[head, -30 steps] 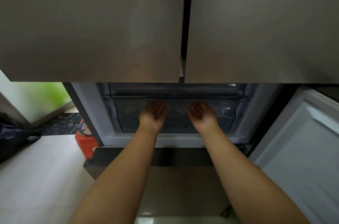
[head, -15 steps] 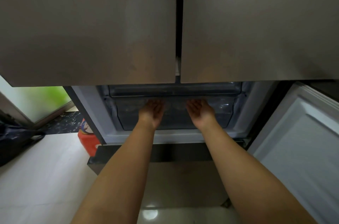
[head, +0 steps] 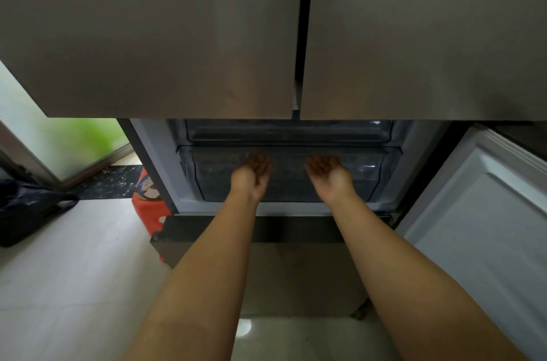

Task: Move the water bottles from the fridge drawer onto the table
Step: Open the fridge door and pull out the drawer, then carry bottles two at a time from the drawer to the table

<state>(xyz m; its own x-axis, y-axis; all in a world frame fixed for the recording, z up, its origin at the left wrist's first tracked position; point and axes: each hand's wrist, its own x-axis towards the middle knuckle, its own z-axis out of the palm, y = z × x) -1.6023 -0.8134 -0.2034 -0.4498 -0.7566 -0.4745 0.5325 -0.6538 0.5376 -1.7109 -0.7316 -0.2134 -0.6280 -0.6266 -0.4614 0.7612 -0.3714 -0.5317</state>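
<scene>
From my remote feed, two bare forearms stretch forward over a pale tiled floor (head: 59, 286) toward the open lower section of a fridge. A closed dark drawer front (head: 296, 272) sits lowest, just under the arms. At right, a white inner door panel (head: 479, 227) stands swung open. Beyond, the left hand (head: 251, 175) and right hand (head: 328, 177) are turned palm-up at the front of a clear fridge drawer (head: 370, 174), side by side but apart, fingers curled upward toward its top lip; I cannot tell whether they actually grip the lip or merely touch it. No water bottles can be made out through the hazy drawer wall. A second clear bin (head: 290, 131) sits directly above it. Left of the fridge, a red container (head: 148, 206) stands on the floor, with a dark bag (head: 26, 209) farther left. Two closed grey upper doors (head: 177, 29) fill the top of the view.
</scene>
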